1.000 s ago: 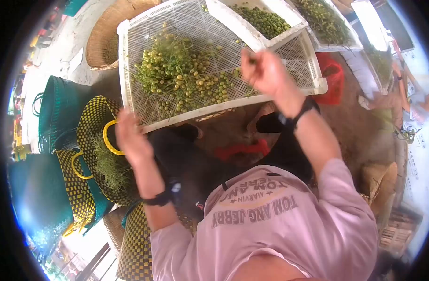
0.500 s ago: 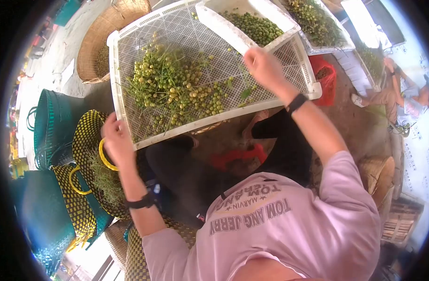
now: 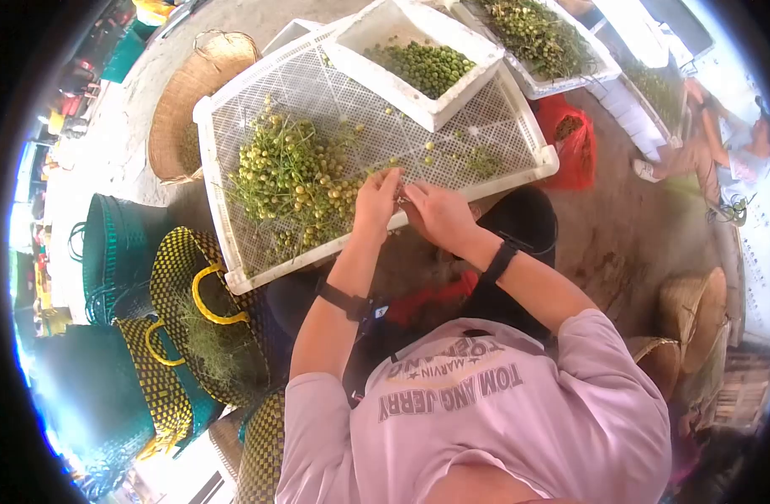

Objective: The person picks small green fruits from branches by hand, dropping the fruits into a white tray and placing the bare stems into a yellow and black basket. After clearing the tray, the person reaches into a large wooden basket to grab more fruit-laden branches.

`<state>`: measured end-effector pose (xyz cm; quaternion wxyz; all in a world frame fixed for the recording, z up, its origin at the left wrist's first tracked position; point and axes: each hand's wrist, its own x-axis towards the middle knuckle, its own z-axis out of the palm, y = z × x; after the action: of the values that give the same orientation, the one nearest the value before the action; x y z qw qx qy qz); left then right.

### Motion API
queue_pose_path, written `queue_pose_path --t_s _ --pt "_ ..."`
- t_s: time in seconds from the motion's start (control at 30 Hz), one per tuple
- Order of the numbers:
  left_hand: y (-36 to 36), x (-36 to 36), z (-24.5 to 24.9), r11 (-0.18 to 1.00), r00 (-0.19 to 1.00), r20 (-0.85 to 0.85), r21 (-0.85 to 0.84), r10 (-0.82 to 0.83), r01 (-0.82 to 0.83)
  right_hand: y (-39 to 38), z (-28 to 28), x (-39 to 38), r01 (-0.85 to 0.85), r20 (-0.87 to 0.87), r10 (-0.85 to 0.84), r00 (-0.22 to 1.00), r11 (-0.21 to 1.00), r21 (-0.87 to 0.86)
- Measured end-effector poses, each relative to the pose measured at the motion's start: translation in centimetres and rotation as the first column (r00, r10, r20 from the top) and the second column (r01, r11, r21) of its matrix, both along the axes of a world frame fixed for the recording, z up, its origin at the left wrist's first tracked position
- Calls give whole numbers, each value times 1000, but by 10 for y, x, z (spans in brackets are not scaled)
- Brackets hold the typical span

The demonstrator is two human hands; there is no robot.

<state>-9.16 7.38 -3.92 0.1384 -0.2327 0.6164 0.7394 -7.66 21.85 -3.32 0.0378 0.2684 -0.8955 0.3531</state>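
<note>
My left hand (image 3: 374,202) and my right hand (image 3: 438,212) meet at the front edge of a white perforated tray (image 3: 317,84). Both have their fingers pinched together, and whatever is between the fingertips is too small to name. A pile of small green and yellowish berries on stems (image 3: 296,172) lies on the left half of the tray, left of my left hand. Beyond my hands, a white foam box (image 3: 435,109) holding loose green berries (image 3: 431,67) rests on the tray's back right part. A few loose berries and a stem cluster (image 3: 483,160) lie near my right hand.
A yellow-and-black woven bag (image 3: 179,277) with stems inside and a green basket (image 3: 120,252) stand left. A wicker basket (image 3: 179,113) is back left. At the right are another foam box (image 3: 561,84), a red bag (image 3: 580,151), brown baskets (image 3: 696,311) and a seated person (image 3: 696,155).
My left hand has left the tray's left edge and moved right; my right hand has come down from the foam box. They now meet at the front edge.
</note>
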Motion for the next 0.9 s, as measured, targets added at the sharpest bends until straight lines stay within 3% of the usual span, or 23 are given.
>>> queue_pose_path --t_s 0.07,0.13,0.17,0.2,0.27,0.3,0.37,0.4,0.47,0.57,0.73,0.8,0.9 --pt "-6 5 3 999 997 -73 -3 40 -40 4 1 7 -34 -32 32 999 997 -71" --pt "-17 11 17 999 994 -104 25 38 -36 12 -3 9 144 112 -105 988 893 -426" --pt "-22 14 24 998 989 -140 64 37 -28 16 -9 5 143 116 -102 988 888 -436" --pt "-26 19 31 997 986 -163 68 42 -31 18 -9 -1 222 296 -69 953 823 -523" --pt "-29 28 42 996 982 -184 78 46 -32 17 -10 -3 381 601 83 795 702 -601" --pt "-29 30 46 994 977 -207 103 57 -36 14 5 -3 382 599 83 797 698 -606" --pt "-27 37 51 994 974 -214 97 75 -55 9 28 2 466 757 376 534 617 -635" --pt "-26 39 53 993 970 -222 93 97 -77 6 28 4 465 757 377 534 616 -636" --pt "-25 44 56 996 963 -254 43 92 -83 0 29 6 506 689 561 459 472 -722" --pt "-27 51 60 993 946 -314 -50 83 -104 -6 38 11 511 659 600 453 431 -744" --pt "-29 58 60 984 927 -355 -86 117 -158 -11 39 15 470 670 574 471 479 -741" --pt "-30 62 61 944 921 -360 -227 148 -241 -16 34 13 465 683 548 482 501 -730" --pt "-42 67 49 945 910 -368 -183 189 -270 -25 33 9 410 709 483 514 588 -697"
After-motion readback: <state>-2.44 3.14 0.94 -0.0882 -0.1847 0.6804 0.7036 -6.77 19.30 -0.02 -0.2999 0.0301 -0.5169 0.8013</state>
